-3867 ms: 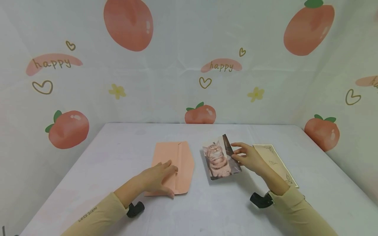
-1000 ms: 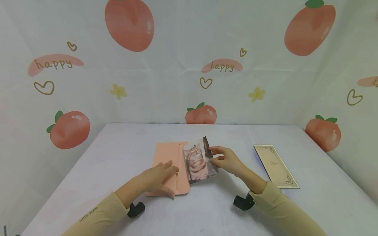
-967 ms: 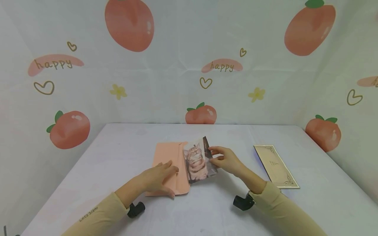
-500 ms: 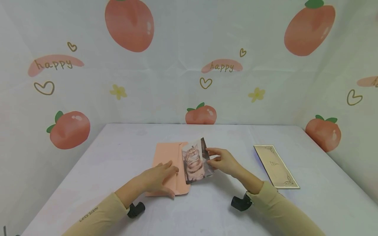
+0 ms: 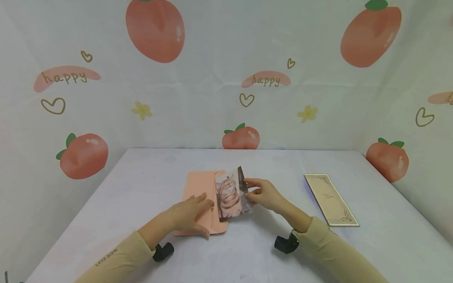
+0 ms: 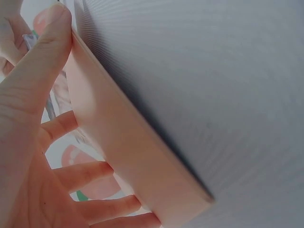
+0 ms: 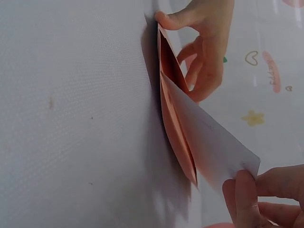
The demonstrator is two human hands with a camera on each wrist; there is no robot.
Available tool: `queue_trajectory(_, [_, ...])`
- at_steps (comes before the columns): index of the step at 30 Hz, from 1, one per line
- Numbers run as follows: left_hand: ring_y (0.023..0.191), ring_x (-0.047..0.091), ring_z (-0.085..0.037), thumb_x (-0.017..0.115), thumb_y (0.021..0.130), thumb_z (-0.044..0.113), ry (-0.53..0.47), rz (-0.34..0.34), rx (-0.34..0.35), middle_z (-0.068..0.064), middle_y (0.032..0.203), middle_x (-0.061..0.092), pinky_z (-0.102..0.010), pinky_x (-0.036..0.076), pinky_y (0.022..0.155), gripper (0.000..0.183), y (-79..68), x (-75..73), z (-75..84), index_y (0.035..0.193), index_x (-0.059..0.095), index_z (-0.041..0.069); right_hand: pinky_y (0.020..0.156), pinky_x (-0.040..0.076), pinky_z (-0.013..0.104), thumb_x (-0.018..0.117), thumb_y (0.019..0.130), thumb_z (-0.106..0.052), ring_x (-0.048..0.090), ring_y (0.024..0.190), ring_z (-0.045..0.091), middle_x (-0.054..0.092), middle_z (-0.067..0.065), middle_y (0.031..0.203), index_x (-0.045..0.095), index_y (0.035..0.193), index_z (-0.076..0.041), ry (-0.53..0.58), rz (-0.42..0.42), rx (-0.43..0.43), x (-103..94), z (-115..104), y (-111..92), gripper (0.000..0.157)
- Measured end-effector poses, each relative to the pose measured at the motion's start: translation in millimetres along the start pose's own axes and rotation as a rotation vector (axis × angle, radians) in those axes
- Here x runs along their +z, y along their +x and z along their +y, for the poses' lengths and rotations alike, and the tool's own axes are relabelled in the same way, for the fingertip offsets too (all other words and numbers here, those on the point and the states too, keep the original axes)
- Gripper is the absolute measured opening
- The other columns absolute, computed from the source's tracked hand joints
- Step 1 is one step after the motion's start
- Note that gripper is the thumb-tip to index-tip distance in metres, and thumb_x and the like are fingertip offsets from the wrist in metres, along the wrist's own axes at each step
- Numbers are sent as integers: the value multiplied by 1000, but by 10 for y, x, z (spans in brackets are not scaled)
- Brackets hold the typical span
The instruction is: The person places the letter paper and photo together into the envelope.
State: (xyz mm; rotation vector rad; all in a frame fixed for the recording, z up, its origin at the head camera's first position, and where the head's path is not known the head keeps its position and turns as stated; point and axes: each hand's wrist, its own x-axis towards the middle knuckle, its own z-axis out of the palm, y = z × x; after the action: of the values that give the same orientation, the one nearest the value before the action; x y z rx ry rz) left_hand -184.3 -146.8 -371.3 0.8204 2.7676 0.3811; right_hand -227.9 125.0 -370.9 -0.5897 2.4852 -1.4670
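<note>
A peach-coloured envelope (image 5: 201, 181) lies on the table, its flap to the right. My left hand (image 5: 189, 213) rests on it with fingers spread; in the left wrist view its thumb (image 6: 56, 33) is at the envelope's edge. My right hand (image 5: 267, 195) pinches the right side of a cat photo card (image 5: 229, 195), held tilted over the flap. In the right wrist view the envelope's mouth (image 7: 170, 64) gapes, and the card's white back (image 7: 216, 135) has its left edge at that mouth. How far the edge reaches inside is hidden.
A beige card with a gold border and corner ornaments (image 5: 330, 200) lies at the right of the white-covered table (image 5: 247, 255). A backdrop printed with peaches (image 5: 240, 138) stands behind. Black wrist cameras (image 5: 287, 243) sit under both sleeves.
My right hand has carried the cat photo card left from beside the envelope to over its flap and mouth. My left hand has stayed on the envelope.
</note>
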Motion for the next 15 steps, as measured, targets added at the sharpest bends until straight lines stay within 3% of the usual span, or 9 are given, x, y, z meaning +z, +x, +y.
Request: queue_trajectory(15, [127,32,-59,74,66,58,1,-7,-10,-26,149,29,-65,40,94,83,6,-2,3,132,44,18,66,57,29,59,87,-1,67,96,31,51,31,125,42,136,5,19,-23,-7,42,-3,24,52])
